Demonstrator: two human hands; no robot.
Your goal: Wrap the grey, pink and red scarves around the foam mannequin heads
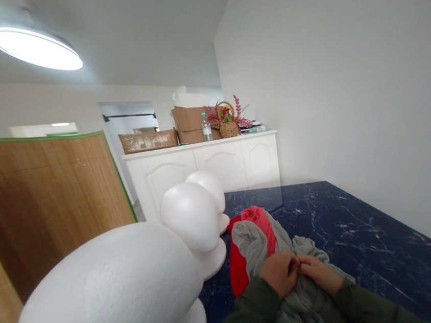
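Head view, clock read from where the two hands meet. Left hand (279, 274) comes in from 7 o'clock, right hand (323, 275) from 4, both in dark green sleeves (250, 309). Fingers on both sides curled inward, tips drawn together and almost touching. Cannot tell whether a fold of fabric is caught between them. Gray cloth (304, 309) lies bunched beneath the hands, spilling toward 6; more gray folds show at 1 to 2 o'clock, just beyond the right hand.

At 10, close by, a gray roll (249, 242). Behind it at 11, a coral roll (258, 221); bright red cloth (237, 269) at 9, touching the gray roll. All rest on a dark blue, marble-veined tabletop (367, 248), which runs out toward 3.

Three smooth white ovoid forms (106, 291) on round bases stand in a row from 9 to 10 o'clock, nearest one largest in view. Farther off at 11, a white cabinet (219, 161) bearing cardboard boxes (190, 125), a clear bottle (206, 130) and a wicker basket (228, 130) of flowers. Lit ceiling lamp (36, 49) high at 10.
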